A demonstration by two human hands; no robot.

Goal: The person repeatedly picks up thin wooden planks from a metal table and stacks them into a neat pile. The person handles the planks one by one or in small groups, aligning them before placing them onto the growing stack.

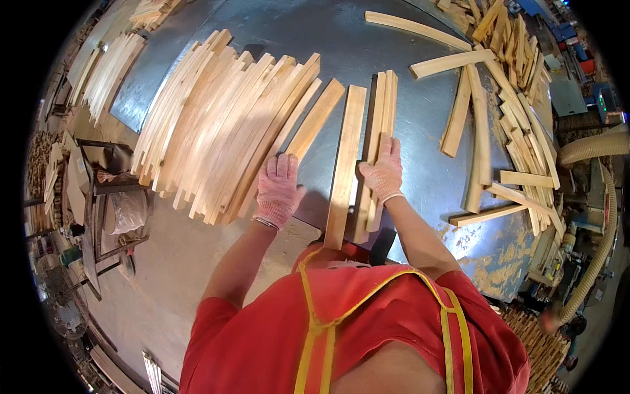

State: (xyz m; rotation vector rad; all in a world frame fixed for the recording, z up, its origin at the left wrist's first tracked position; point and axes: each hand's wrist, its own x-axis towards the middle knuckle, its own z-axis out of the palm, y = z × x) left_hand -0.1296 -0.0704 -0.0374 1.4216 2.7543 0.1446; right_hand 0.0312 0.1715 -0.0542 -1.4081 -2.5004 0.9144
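Observation:
My left hand (278, 188), in a pale pink work glove, lies with its fingers out flat over the near end of a wooden strip (317, 119). Its thumb stands apart. My right hand (383, 172), gloved the same way, rests on a pair of strips (378, 125) lying side by side, thumb on the left and fingers stretched forward. Between the hands lies a single strip (346, 157), its near end close to my body. Left of my left hand, a wide row of pale wooden strips (223, 125) lies side by side, their ends uneven.
The grey metal table (420, 131) carries loose strips (480, 131) and a jumbled wood pile (508, 39) on the right. A ribbed hose (607, 243) hangs beyond its right edge. A dark metal rack (98, 203) stands at the left, and another stack (115, 72) lies at far left.

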